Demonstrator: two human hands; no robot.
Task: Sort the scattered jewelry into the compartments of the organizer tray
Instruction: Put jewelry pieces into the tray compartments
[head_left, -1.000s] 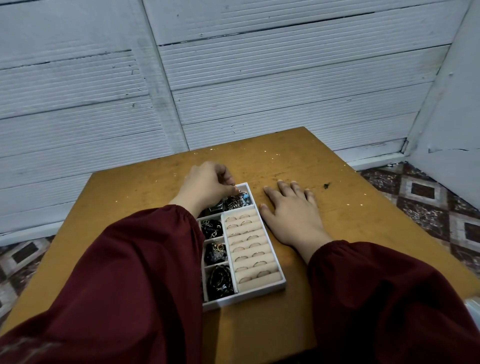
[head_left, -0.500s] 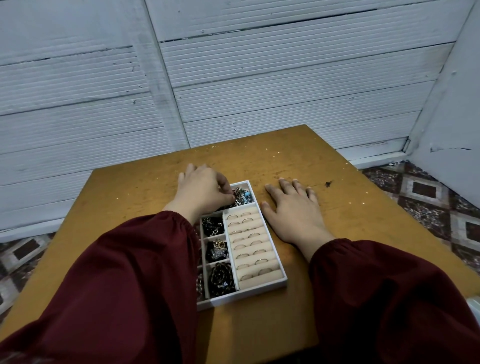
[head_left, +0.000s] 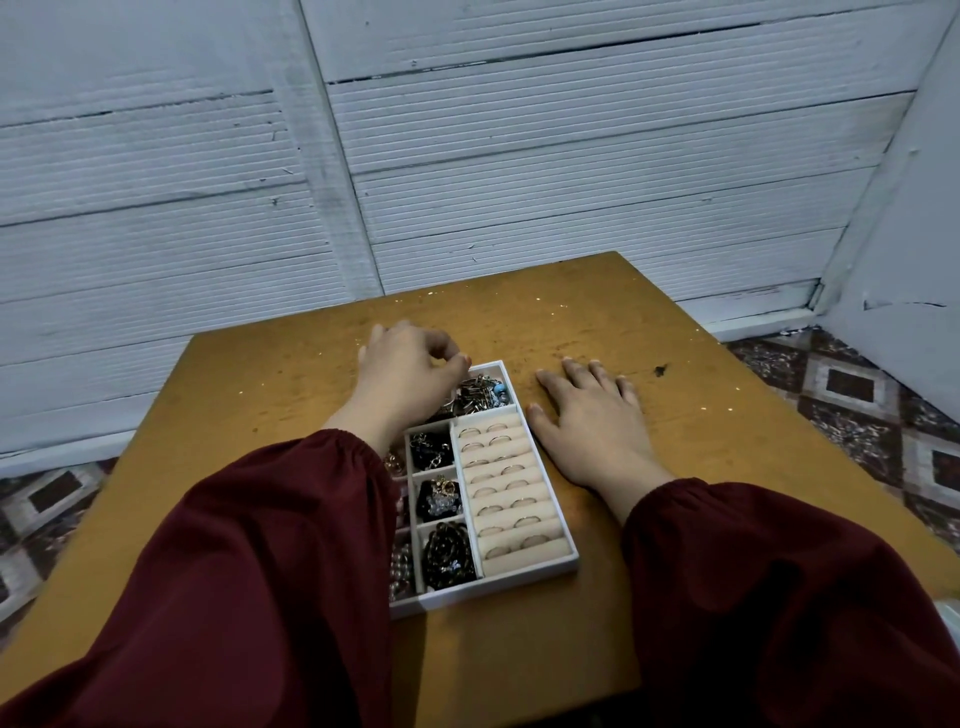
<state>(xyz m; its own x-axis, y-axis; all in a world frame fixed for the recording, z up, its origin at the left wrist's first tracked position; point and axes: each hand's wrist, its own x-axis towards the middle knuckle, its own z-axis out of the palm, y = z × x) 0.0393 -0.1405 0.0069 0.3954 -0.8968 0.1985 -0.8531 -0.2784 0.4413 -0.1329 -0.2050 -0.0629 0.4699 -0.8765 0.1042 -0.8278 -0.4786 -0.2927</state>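
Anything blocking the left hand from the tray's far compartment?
Nothing visible. The left hand is at the far end of the white organizer tray, fingers curled just above the tangled pile of metal jewelry there. The right hand lies flat on the brown wooden table beside the tray, out of the way.

home corner | painted plank wall (head_left: 571, 156) | patterned floor tiles (head_left: 852, 395) | small wooden table (head_left: 597, 322)

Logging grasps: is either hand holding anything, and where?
Right hand: flat on table, nothing held. Left hand: curled over far end of organizer tray, hold cannot be told.
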